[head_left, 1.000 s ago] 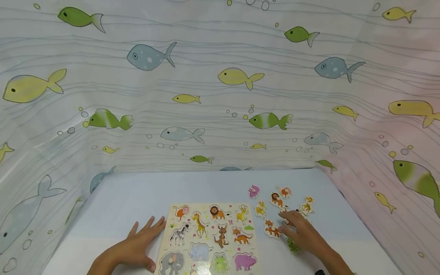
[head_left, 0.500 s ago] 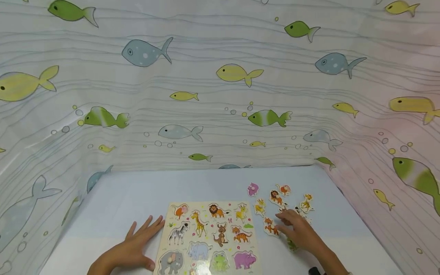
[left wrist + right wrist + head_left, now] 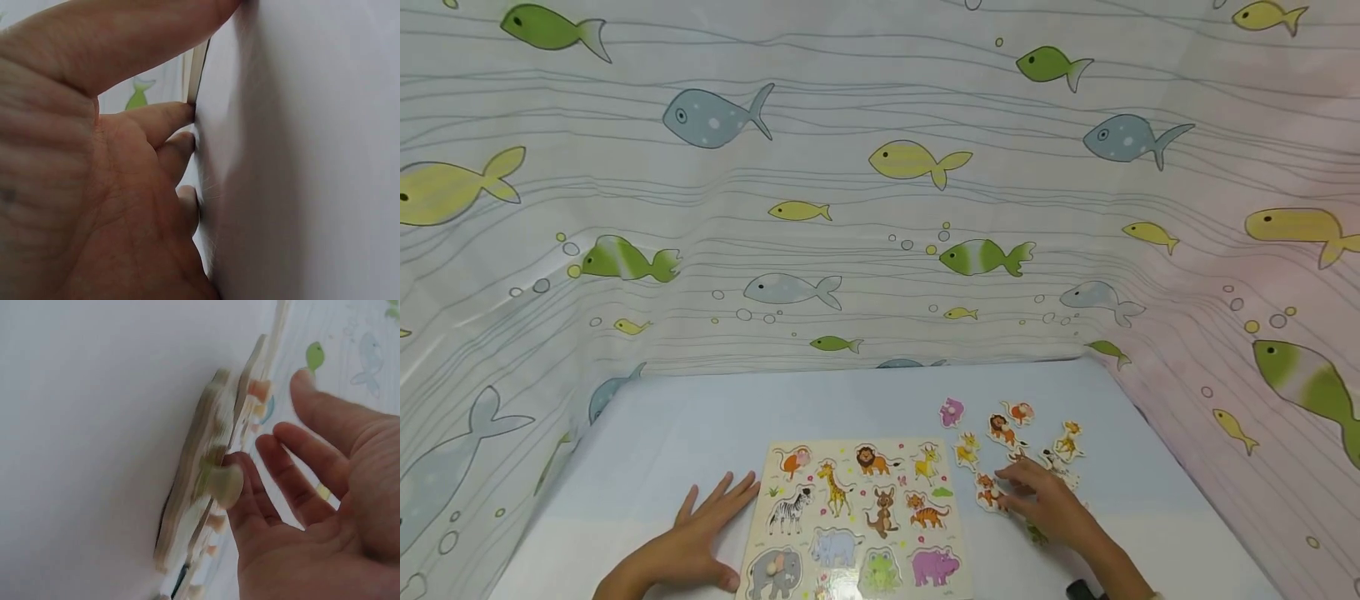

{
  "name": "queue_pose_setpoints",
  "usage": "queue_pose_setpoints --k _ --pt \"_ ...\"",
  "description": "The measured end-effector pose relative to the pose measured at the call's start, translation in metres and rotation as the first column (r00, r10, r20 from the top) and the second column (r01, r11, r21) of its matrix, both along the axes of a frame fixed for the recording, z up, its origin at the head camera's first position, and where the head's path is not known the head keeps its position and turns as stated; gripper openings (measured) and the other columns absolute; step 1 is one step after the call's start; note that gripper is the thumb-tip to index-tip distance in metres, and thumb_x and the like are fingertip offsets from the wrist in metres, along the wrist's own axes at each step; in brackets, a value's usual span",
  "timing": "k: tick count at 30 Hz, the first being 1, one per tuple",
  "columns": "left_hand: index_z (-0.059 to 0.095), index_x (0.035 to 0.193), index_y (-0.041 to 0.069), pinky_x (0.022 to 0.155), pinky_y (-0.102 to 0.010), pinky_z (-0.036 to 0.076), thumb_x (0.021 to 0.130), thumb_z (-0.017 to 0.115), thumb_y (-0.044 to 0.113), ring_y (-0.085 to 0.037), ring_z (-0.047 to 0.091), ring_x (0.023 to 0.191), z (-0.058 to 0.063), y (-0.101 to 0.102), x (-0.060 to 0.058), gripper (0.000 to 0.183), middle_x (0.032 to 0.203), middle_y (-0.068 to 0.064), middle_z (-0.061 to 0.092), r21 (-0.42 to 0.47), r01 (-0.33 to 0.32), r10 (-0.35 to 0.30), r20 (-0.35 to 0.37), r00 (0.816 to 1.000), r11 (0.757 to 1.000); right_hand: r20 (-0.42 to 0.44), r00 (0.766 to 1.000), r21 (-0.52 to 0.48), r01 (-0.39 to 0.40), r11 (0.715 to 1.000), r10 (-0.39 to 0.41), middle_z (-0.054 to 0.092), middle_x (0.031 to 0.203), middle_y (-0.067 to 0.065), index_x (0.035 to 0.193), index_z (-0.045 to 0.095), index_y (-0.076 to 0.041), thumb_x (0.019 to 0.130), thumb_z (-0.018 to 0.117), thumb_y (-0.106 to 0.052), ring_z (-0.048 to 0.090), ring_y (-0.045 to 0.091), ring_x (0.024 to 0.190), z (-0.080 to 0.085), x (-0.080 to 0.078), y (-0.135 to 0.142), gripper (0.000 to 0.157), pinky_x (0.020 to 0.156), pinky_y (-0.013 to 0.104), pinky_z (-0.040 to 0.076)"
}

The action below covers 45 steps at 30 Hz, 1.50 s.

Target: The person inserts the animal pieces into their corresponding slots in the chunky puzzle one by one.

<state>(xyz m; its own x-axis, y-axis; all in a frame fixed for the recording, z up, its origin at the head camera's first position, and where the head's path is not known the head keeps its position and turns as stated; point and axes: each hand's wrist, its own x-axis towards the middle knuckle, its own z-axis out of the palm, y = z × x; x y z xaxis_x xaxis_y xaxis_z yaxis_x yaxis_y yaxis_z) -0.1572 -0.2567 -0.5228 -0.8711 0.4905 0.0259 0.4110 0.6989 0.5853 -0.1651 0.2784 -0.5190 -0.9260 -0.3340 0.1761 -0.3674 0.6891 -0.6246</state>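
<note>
The cream wooden puzzle board (image 3: 835,450), painted with animals, is flanked at nine o'clock by the left hand (image 3: 698,542), its fingers spread wide on the pale worktop (image 3: 820,404); whether the board's edge is pressed cannot be told. The board could be skewed if that hand were shoved inward.

At the board's three o'clock, the right hand (image 3: 1047,500) is held low over loose pieces, its fingers loosely bent and apart, with nothing seen gripped. Just at its nine o'clock is found the orange striped tiger-shaped wooden piece (image 3: 987,493); contact is not settled by the views. Should it be pinched off-centre, it could be slid away rather than lifted.

The green wooden piece (image 3: 1037,534) with a pale round knob (image 3: 226,485), largely covered at the hand's six o'clock, could be dragged by the palm. The black-and-white zebra-shaped piece (image 3: 1063,472) at one o'clock and the brown-maned lion-shaped piece (image 3: 1002,431) at eleven could be nudged by a wide sweep. The knobbed grey elephant-shaped piece (image 3: 784,575) at the board's seven o'clock could be unseated by a jolt.
</note>
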Motion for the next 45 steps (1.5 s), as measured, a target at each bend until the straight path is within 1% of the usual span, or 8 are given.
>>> queue_pose_setpoints --k 4,7,18,24,32,35,40,45 --pt "0.03 0.146 0.016 0.106 -0.058 -0.024 0.046 0.074 0.06 0.009 -0.019 0.135 0.0 0.001 0.001 0.118 0.153 -0.016 0.024 0.004 0.011 -0.011 -0.029 1.0 1.0 -0.013 1.0 -0.009 0.001 1.0 -0.001 0.06 0.104 -0.006 0.113 0.064 -0.016 0.08 0.07 -0.025 0.061 0.01 0.09 -0.005 -0.002 0.0 0.034 0.074 0.02 0.053" --pt "0.031 0.146 0.015 0.106 -0.057 -0.024 0.045 0.074 0.061 0.019 -0.022 0.128 0.001 0.002 0.001 0.119 0.152 -0.017 0.025 0.001 0.014 -0.014 -0.039 0.999 1.0 0.016 1.0 -0.024 0.009 1.0 -0.008 0.059 0.104 -0.007 0.113 0.064 -0.018 0.079 0.07 -0.027 0.061 0.011 0.091 -0.008 -0.003 0.0 0.035 0.075 0.02 0.053" --pt "0.03 0.146 0.015 0.107 -0.058 -0.023 0.048 0.074 0.061 0.011 -0.018 0.135 0.0 -0.001 0.001 0.117 0.152 -0.018 0.026 -0.001 0.038 -0.038 -0.086 0.996 0.999 -0.028 0.999 -0.039 0.022 0.999 -0.023 0.061 0.113 -0.006 0.114 0.065 -0.02 0.077 0.071 -0.029 0.063 0.01 0.099 -0.019 -0.006 0.002 0.039 0.078 0.02 0.053" --pt "0.031 0.146 0.016 0.106 -0.058 -0.023 0.047 0.074 0.062 0.015 -0.019 0.132 0.0 0.0 0.001 0.117 0.152 -0.017 0.026 0.004 0.022 -0.022 -0.065 0.998 1.0 0.016 0.999 -0.086 0.036 0.996 -0.034 0.06 0.114 -0.01 0.111 0.067 -0.025 0.078 0.071 -0.031 0.061 0.005 0.101 -0.024 -0.006 0.002 0.033 0.081 0.02 0.053" --pt "0.03 0.146 0.016 0.107 -0.058 -0.022 0.047 0.075 0.06 0.018 -0.021 0.13 0.002 0.001 0.001 0.118 0.152 -0.018 0.025 0.001 0.022 -0.022 -0.054 0.998 1.0 0.068 0.997 -0.077 0.048 0.996 -0.043 0.059 0.117 -0.014 0.108 0.068 -0.028 0.08 0.068 -0.036 0.06 0.004 0.102 -0.023 -0.006 0.003 0.03 0.081 0.021 0.053" --pt "0.03 0.147 0.016 0.107 -0.06 -0.021 0.048 0.075 0.059 0.009 -0.019 0.136 0.004 0.001 0.001 0.117 0.153 -0.016 0.025 -0.002 0.016 -0.016 -0.047 0.999 1.0 0.07 0.997 -0.069 0.048 0.997 -0.043 0.059 0.117 -0.014 0.109 0.068 -0.028 0.079 0.069 -0.035 0.06 0.011 0.107 -0.021 -0.007 0.003 0.031 0.082 0.022 0.053" --pt "0.029 0.147 0.018 0.106 -0.062 -0.019 0.048 0.075 0.06 -0.025 -0.005 0.146 0.006 0.002 -0.001 0.117 0.154 -0.013 0.023 -0.005 0.002 -0.002 -0.018 1.0 1.0 0.065 0.993 -0.043 0.098 0.994 -0.095 0.06 0.113 -0.018 0.105 0.069 -0.032 0.077 0.071 -0.037 0.048 0.026 0.126 -0.02 -0.007 0.0 0.028 0.09 0.033 0.051" --pt "0.029 0.147 0.019 0.107 -0.059 -0.021 0.047 0.074 0.061 -0.033 0.001 0.145 0.003 0.001 0.001 0.118 0.154 -0.012 0.024 -0.009 -0.007 0.007 -0.009 1.0 1.0 0.068 0.99 -0.032 0.123 0.992 -0.12 0.06 0.111 -0.02 0.103 0.07 -0.034 0.077 0.07 -0.039 0.053 0.023 0.122 -0.023 -0.007 -0.001 0.026 0.087 0.031 0.052"
